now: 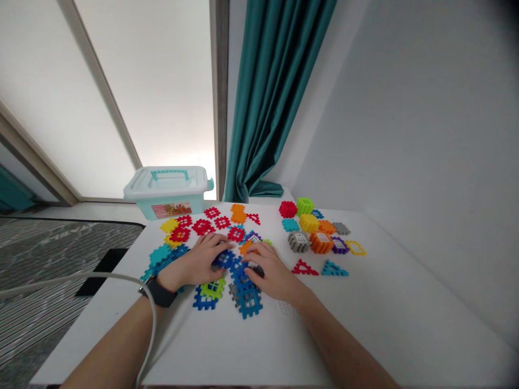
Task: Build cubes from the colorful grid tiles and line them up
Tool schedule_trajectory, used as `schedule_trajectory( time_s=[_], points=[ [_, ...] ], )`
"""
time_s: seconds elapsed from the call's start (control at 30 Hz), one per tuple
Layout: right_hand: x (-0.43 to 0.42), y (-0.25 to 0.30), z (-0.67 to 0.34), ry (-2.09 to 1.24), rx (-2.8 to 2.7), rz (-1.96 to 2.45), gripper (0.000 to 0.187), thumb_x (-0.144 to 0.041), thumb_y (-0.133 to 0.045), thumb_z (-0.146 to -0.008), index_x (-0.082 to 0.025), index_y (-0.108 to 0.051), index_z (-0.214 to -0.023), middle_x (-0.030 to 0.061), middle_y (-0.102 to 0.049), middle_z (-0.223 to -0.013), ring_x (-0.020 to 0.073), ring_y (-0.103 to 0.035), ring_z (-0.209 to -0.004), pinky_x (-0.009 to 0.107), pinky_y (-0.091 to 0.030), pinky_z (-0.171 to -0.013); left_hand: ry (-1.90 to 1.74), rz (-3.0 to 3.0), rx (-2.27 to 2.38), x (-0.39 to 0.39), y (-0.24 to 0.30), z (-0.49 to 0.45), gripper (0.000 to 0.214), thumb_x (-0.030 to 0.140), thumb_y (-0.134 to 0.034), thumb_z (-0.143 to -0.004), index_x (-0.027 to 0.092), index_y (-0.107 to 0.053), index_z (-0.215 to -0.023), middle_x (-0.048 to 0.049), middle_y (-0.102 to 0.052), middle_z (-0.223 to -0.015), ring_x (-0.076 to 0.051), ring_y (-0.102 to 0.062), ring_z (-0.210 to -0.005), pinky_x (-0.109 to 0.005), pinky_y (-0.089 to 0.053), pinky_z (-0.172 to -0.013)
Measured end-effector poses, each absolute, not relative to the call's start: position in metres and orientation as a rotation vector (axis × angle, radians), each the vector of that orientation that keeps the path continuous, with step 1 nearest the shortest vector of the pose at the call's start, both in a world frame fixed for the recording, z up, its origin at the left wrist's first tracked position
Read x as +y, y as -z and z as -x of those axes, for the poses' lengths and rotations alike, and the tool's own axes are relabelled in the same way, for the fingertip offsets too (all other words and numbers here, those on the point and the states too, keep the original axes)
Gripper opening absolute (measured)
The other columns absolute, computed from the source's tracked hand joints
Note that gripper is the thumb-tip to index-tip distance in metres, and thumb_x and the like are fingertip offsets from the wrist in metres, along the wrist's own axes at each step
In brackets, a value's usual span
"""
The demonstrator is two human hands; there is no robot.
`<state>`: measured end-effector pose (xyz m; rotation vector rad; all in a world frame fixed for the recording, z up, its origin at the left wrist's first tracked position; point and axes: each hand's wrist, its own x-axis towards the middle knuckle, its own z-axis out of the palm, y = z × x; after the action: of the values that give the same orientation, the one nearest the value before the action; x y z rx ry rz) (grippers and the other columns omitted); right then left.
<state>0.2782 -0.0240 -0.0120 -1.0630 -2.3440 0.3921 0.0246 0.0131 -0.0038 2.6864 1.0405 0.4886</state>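
Note:
My left hand (203,261) rests over the pile with fingers curved and thumb apart, around a dark blue window tile (224,259). My right hand (271,270) is beside it, fingers bent and thumb apart over more blue interlocking tiles (242,278). Something dark shows between its thumb and fingers, too shaded to make out. A larger blue tile (248,303) lies just below, partly over a grey one. Nearer my left wrist, a lime green tile (212,289) lies on a blue tile (205,301). An orange tile (245,247) shows by my right fingertips.
Red tiles (222,222) and yellow ones lie beyond my left hand; turquoise tiles (159,254) lie left. Sorted stacks, including an orange stack (321,243), stand right, with a red triangle (304,268) and a blue triangle (334,268) in front. A lidded box (170,186) stands behind. A white cable (153,319) crosses my left forearm.

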Motion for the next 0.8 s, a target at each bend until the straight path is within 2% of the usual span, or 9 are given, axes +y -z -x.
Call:
schedule_trajectory(
  time_s=[0.33, 0.43, 0.63, 0.8],
  points=[
    [-0.022, 0.014, -0.280, -0.377, -2.315, 1.110, 0.019, -0.018, -0.057, -0.095, -0.023, -0.065, -0.111, 0.0079, -0.064, -0.113, 0.0244, -0.054, -0.114, 0.047, -0.042, -0.105, -0.456, -2.671, 1.052, 0.016, 0.003, -0.027, 0.044, 0.019, -0.071, -0.077, 0.021, -0.061, -0.120, -0.0096, -0.062, -0.123, -0.030, -0.055, -0.118, -0.048, -0.043, -0.105],
    [-0.021, 0.014, -0.279, -0.384, -2.294, 1.103, 0.019, -0.018, -0.056, -0.096, -0.024, -0.064, -0.112, 0.0078, -0.064, -0.113, 0.0241, -0.055, -0.114, 0.046, -0.043, -0.104, -0.509, -2.673, 1.053, 0.016, 0.001, -0.030, 0.044, 0.023, -0.073, -0.080, 0.021, -0.061, -0.121, -0.0087, -0.064, -0.121, -0.029, -0.056, -0.116, -0.048, -0.042, -0.106],
    [-0.021, 0.011, -0.278, -0.388, -2.202, 1.073, 0.026, -0.015, -0.049, -0.098, -0.024, -0.061, -0.119, 0.0083, -0.065, -0.117, 0.0237, -0.057, -0.115, 0.044, -0.045, -0.105, -0.728, -2.657, 1.061, 0.011, 0.000, -0.039, 0.055, 0.032, -0.076, -0.085, 0.024, -0.053, -0.135, -0.0095, -0.062, -0.132, -0.030, -0.055, -0.123, -0.048, -0.040, -0.109],
    [-0.022, 0.013, -0.277, -0.339, -2.175, 1.015, 0.029, -0.013, -0.047, -0.097, -0.024, -0.062, -0.119, 0.0093, -0.063, -0.119, 0.0227, -0.059, -0.113, 0.041, -0.050, -0.100, -0.903, -2.620, 1.030, 0.004, 0.001, -0.048, 0.053, 0.036, -0.076, -0.086, 0.022, -0.053, -0.131, -0.0104, -0.065, -0.126, -0.029, -0.058, -0.119, -0.046, -0.043, -0.106]
  ],
)
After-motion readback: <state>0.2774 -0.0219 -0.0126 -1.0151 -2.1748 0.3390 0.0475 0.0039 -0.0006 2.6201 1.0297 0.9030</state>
